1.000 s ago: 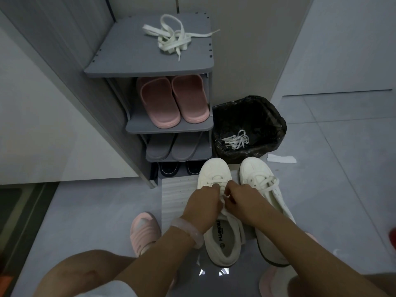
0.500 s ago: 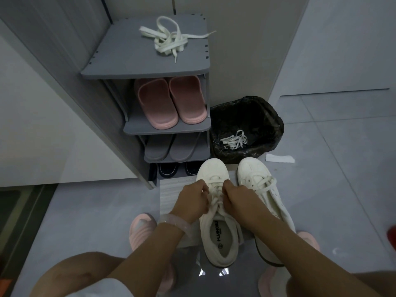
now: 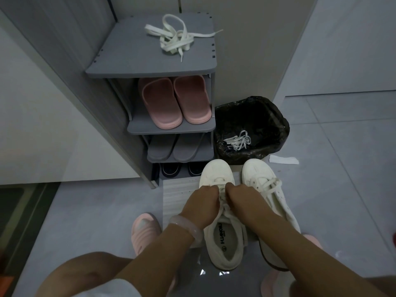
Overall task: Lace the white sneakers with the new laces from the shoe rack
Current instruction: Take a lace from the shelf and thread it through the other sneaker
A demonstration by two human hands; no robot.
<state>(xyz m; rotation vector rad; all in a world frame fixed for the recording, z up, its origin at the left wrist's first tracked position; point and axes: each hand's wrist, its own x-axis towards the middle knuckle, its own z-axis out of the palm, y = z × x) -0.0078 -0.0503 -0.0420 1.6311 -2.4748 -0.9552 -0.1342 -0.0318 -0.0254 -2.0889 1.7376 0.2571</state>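
We are moving both hands — left hand (image 3: 200, 205), right hand (image 3: 243, 200) — toeward along the left sneaker (image 3: 218, 211), each pinching its lace (image 3: 222, 207); removal looks underway, new laces (image 3: 174, 38) untouched on the rack's top shelf (image 3: 128, 50).

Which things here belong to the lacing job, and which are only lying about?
For the job: left sneaker, right sneaker, laces on the rack top, left hand, right hand.

Lying about: pink slippers, grey slippers, bin, paper scrap.

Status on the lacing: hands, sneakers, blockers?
Both hands, left hand and right hand, pinching the lace on the left sneaker. Right sneaker laced. Spare laces on the shoe rack. Nothing in the way.
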